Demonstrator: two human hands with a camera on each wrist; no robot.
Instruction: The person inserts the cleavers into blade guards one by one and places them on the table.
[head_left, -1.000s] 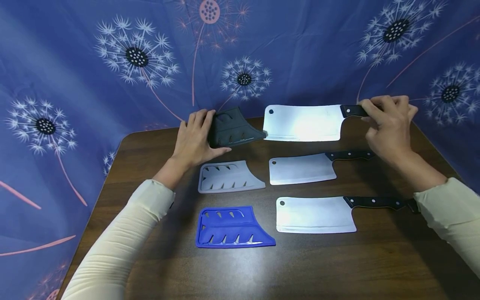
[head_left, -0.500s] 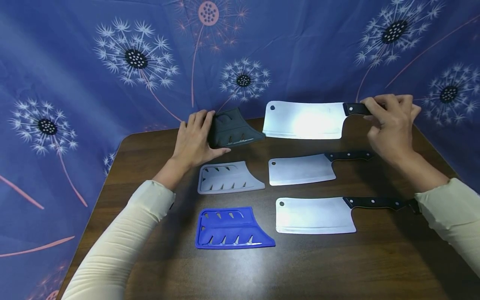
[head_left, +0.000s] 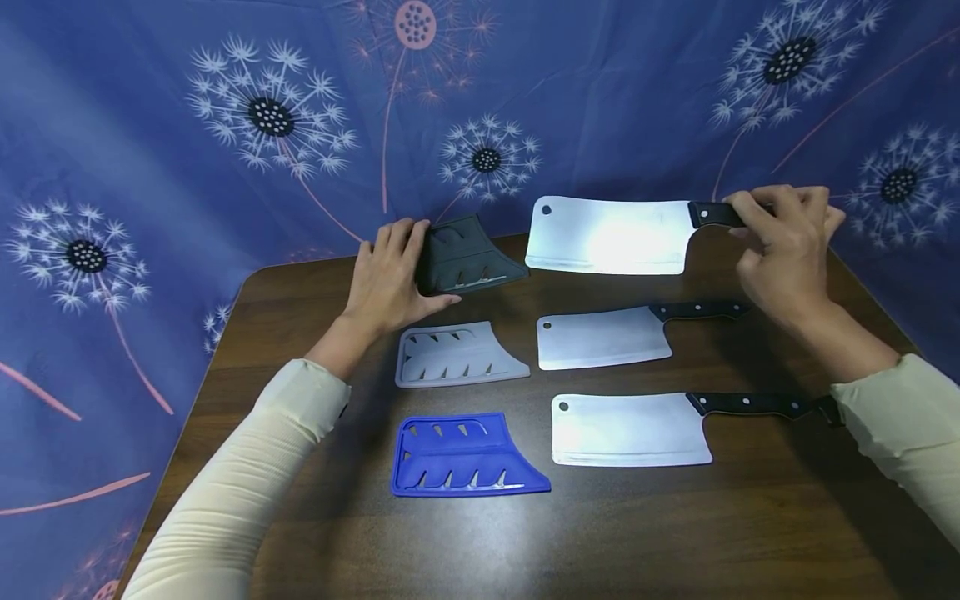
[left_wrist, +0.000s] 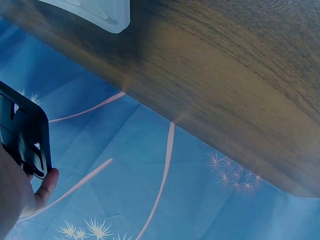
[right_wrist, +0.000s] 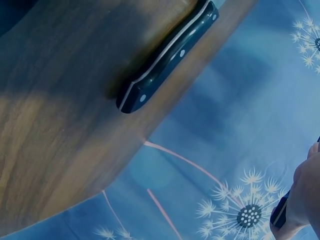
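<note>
Black sheath in left grip, cleaver in right grip

Black sheath: being gripped round its left end by left hand, at far side of table; slanting, showing slots along lower side, curving inward at right, tapering to a point at lower right. Far cleaver: being held by its black handle, partly covered, in right hand; pointing its broad silvery blade left, showing a round hole at upper left, catching bright glare mid-face. Nearing sheath's tip with lower left corner; contact unclear.
</note>
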